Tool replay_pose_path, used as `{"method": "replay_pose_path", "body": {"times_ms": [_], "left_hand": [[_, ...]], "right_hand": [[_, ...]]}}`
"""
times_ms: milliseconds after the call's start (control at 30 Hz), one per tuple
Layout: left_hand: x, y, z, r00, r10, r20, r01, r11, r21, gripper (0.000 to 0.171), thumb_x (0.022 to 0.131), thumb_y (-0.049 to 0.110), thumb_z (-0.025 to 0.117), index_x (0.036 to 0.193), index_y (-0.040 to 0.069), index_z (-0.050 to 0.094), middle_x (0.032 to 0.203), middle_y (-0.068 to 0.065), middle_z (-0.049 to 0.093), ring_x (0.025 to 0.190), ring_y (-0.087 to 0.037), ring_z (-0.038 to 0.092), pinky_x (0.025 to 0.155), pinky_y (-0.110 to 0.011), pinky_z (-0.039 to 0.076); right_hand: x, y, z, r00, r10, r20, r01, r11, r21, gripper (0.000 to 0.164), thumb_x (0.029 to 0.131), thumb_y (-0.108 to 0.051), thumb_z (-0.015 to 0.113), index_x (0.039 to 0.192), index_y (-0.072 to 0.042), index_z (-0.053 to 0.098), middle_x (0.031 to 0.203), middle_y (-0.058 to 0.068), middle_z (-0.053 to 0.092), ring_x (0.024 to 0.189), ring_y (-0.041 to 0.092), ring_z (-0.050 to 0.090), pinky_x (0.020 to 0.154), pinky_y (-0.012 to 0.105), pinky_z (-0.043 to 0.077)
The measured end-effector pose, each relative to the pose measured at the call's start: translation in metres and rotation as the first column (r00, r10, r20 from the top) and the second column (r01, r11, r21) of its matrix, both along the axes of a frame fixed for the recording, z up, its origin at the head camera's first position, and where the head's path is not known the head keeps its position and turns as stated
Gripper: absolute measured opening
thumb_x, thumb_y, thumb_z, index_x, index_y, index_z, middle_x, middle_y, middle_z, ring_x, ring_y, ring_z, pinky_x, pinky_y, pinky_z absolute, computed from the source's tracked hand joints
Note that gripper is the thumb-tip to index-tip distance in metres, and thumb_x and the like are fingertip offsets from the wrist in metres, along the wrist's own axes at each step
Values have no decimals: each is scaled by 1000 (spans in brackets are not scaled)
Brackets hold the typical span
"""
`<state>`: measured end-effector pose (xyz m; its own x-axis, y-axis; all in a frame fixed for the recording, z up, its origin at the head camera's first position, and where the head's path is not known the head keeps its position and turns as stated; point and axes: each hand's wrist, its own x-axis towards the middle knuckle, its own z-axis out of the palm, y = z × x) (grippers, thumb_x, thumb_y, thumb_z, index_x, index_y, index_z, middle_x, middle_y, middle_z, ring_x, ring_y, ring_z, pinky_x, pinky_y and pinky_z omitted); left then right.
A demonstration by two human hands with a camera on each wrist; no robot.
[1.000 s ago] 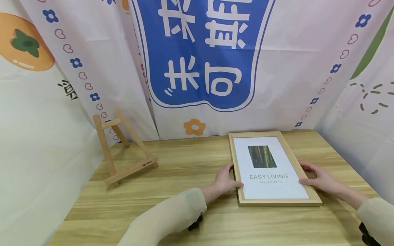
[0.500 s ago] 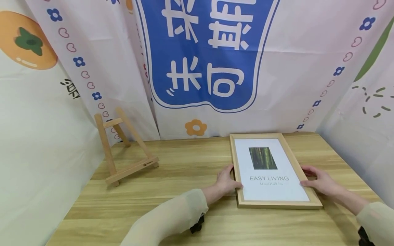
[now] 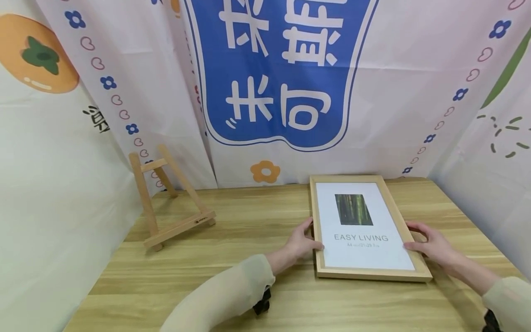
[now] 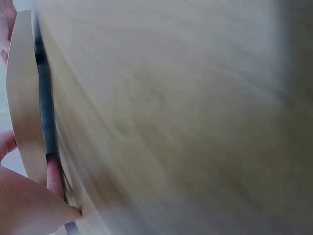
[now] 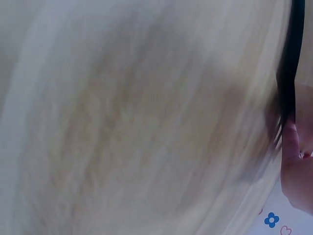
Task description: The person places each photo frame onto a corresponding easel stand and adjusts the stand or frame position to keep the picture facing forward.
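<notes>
A light wooden picture frame (image 3: pixel 365 256) lies face up at the right of the table, with a small forest picture and the words "EASY LIVING" on its white sheet. My left hand (image 3: pixel 297 242) grips its left side, thumb over the front edge. On the opposite side my right hand (image 3: pixel 431 242) holds it the same way. In the left wrist view, fingers (image 4: pixel 55 178) reach under the frame's side (image 4: pixel 24 98), beside a dark gap. The right wrist view catches fingers (image 5: pixel 291 142) tucked at the frame's dark underside.
A small wooden easel (image 3: pixel 180 228) stands at the back left of the wood-grain table (image 3: pixel 249 212). Printed cloth (image 3: pixel 381 115) hangs behind the table, and more cloth (image 3: pixel 54 184) closes in the sides.
The frame has risen slightly and shifted a little left, with both hands still gripping its sides. The easel stays where it was; the camera view has shifted slightly.
</notes>
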<state>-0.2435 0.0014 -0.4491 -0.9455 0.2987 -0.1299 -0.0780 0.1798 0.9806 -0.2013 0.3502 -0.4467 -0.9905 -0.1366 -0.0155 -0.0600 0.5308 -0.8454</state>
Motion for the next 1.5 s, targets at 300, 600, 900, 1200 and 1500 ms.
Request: {"method": "replay_pose_path", "body": {"times_ms": [300,600,900,1200,1500], "left_hand": [[5,-16,9,1000,-11,8,10,999,35,96,73,-14,75,153,14,30,126,-19,54,87,-20,60,69,-31,57],[19,-33,25,998,16,-60,-6,987,161,98,70,-18,72,153,16,32,140,-18,42,102,-28,55,78,-31,57],[30,-65,36,997,17,-81,1,978,209,98,74,-15,72,153,26,31,144,-17,36,84,-19,55,70,-32,59],[39,-102,38,979,29,-201,10,981,194,97,77,-13,71,155,23,26,140,-19,37,93,-27,57,68,-37,60],[50,-137,43,919,107,-379,-46,985,167,94,76,-13,73,154,10,25,140,-21,41,98,-36,58,79,-28,56]], "right_hand": [[6,-8,3,1000,3,4,-3,983,-185,71,92,-5,64,144,14,19,144,37,20,87,-1,61,67,35,59],[13,-25,14,992,-24,-123,5,989,-151,69,91,-2,66,143,13,25,140,33,30,94,-5,55,73,23,56],[19,-48,25,968,20,-249,-89,960,-265,65,91,6,63,147,1,32,127,-15,42,100,-4,58,74,19,55],[11,-80,37,953,76,-293,-184,915,-359,67,89,9,63,148,2,31,125,-12,51,106,-1,57,82,18,53],[-7,-113,43,921,168,-352,-318,846,-428,65,90,13,59,147,6,29,130,-4,50,109,5,58,86,20,52]]}}
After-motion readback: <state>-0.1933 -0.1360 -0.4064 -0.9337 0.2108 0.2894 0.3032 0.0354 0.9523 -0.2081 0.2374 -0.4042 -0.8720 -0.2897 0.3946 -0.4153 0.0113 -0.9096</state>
